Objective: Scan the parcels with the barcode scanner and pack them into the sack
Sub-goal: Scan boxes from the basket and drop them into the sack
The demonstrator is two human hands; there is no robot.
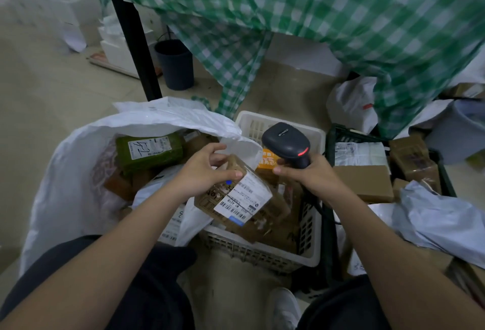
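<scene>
The person is working the scan step: the left hand (207,169) is pinching a brown parcel (244,198) by its top edge, over the white basket (309,237), label up, while the right hand (312,174) is gripping the barcode scanner (287,143) — its red light seemingly on. Next, the parcel is probably going left into the sack (65,172) — already holding a green parcel (148,149).

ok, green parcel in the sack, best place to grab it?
Grip the green parcel across its short width, thumb on one long edge and fingers on the other, coming from above through the sack mouth. It lies flat, label up, on top of other parcels, so its long edges look exposed.
</scene>
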